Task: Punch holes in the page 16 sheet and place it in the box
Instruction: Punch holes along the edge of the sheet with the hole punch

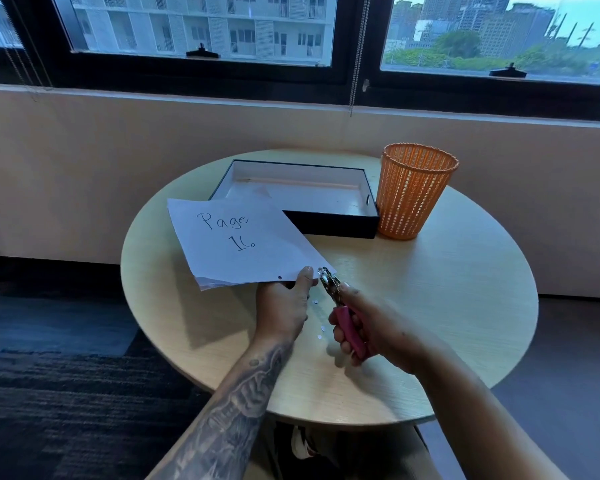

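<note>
A white sheet (236, 240) marked "Page 16" is held above the round table, tilted, with one punched hole near its lower edge. My left hand (284, 306) pinches that lower edge, thumb on top. My right hand (371, 327) grips a pink-handled metal hole punch (340, 306), whose jaws sit at the sheet's lower right corner. The black box (340, 223) with a pale inside lies open behind the sheet; its left part is hidden by the paper.
An orange mesh basket (413, 192) stands right of the box. Small paper dots (321, 332) lie on the round wooden table (447, 306) between my hands. A wall and windows are behind; dark carpet lies to the left.
</note>
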Tool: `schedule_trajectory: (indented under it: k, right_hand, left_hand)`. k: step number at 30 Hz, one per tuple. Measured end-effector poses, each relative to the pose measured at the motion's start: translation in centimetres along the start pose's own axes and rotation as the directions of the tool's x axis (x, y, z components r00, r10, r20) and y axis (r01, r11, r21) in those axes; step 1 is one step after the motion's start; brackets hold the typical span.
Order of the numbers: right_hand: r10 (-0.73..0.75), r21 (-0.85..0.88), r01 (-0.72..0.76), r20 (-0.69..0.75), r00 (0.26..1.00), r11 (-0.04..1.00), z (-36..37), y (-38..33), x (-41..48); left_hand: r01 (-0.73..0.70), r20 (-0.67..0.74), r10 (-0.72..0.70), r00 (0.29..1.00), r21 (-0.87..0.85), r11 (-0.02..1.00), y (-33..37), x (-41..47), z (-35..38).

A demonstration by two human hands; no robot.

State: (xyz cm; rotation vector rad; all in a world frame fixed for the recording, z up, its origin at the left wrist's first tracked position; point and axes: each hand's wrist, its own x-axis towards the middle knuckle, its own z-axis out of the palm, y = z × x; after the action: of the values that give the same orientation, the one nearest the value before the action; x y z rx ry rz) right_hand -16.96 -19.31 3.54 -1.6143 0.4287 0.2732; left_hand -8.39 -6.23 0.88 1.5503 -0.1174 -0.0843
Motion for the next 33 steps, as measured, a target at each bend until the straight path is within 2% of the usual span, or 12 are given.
schedule_trajectory:
  k: [12,27,33]
  right_hand:
    - [-0.007,-0.04,0.007,-0.006,1.0,0.999,-0.1,0.3,0.5]
    - [0.103,-0.11,-0.106,-0.032,0.994,0.988,-0.2,-0.2,1.6]
    - [0.113,-0.151,-0.12,-0.056,0.992,0.981,0.0,-0.4,1.5]
  left_hand:
    - [0.039,0.011,-0.039,0.999,-0.04,0.998,-0.7,0.1,-0.2]
    - [0.211,0.036,-0.216,0.976,0.1,0.972,-2.1,1.3,-0.2]
    - [0.22,0.053,-0.229,0.972,0.142,0.965,-1.5,1.3,-0.3]
